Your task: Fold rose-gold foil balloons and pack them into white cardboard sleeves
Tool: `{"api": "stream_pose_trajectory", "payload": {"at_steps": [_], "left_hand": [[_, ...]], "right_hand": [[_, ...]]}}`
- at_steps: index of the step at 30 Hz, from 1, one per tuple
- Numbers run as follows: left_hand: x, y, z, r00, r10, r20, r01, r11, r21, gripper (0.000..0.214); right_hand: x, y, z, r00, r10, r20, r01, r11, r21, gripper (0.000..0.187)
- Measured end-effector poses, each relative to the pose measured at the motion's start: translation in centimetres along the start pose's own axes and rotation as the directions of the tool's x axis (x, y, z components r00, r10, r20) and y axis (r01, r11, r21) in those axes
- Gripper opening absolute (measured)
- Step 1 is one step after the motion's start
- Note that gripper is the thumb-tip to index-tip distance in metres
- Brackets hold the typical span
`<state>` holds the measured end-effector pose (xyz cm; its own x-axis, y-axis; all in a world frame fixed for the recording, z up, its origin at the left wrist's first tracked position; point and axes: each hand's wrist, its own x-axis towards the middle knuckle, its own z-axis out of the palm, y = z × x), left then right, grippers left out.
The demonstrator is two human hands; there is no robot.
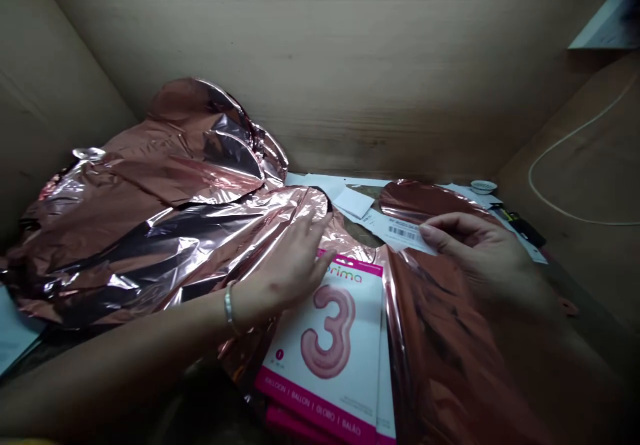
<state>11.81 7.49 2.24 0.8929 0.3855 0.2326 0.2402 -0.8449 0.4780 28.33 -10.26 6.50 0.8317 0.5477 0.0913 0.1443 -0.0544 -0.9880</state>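
Tan board walls rose behind and to the left, with a brown board panel sloping up on the right. A thin white cord lay looped across that panel. Near its foot sat a small round white dish, just beside a black-and-yellow handled tool. A pale blue printed sheet poked in at the far left.

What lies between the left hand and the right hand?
The head view shows a balloon packet printed with a 3 between the left hand and right hand, on rose-gold foil.
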Motion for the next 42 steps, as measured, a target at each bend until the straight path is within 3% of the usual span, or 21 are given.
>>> {"api": "stream_pose_trajectory", "payload": {"at_steps": [4,8,13,22,28,34,38,40,42], "left_hand": [[-5.4,0.5,-0.6,0.946,-0.288,0.147,0.319,0.905,-0.283,0.061],[-9.2,2.0,0.9,0.888,-0.39,0.242,0.451,0.842,-0.297,0.071],[-10.2,3.0,2.2,0.899,-0.36,0.249,0.415,0.883,-0.22,0.072],[-10.8,2.7,2.1,0.929,-0.253,0.27,0.305,0.937,-0.171,0.067],[-10.5,2.4,2.2,0.909,-0.344,0.236,0.393,0.896,-0.208,0.071],[-11.3,2.4,3.2,0.928,-0.295,0.228,0.343,0.914,-0.215,0.069],[-11.1,2.8,2.1,0.927,-0.291,0.238,0.335,0.926,-0.172,0.07],[-10.3,3.2,1.0,0.95,-0.237,0.202,0.264,0.958,-0.114,0.067],[-9.1,3.5,0.2,0.97,-0.173,0.17,0.182,0.982,-0.04,0.062]], "right_hand": [[-2.8,3.0,-0.3,0.977,0.208,0.039,-0.21,0.974,0.085,0.034],[-6.2,5.7,1.2,0.93,0.328,0.165,-0.355,0.919,0.172,0.034],[-8.1,5.7,2.7,0.932,0.327,0.154,-0.35,0.924,0.152,0.036],[-7.9,5.4,2.5,0.954,0.289,0.075,-0.292,0.956,0.032,0.04],[-7.6,5.7,2.4,0.948,0.309,0.074,-0.31,0.951,0.014,0.044],[-8.3,6.4,3.1,0.926,0.355,0.128,-0.362,0.931,0.035,0.041],[-7.9,5.5,2.2,0.943,0.316,0.106,-0.321,0.946,0.037,0.036],[-7.7,4.0,1.8,0.969,0.24,0.062,-0.243,0.969,0.048,0.033],[-7.9,2.1,2.0,0.979,0.184,0.092,-0.189,0.981,0.052,0.03]]}}
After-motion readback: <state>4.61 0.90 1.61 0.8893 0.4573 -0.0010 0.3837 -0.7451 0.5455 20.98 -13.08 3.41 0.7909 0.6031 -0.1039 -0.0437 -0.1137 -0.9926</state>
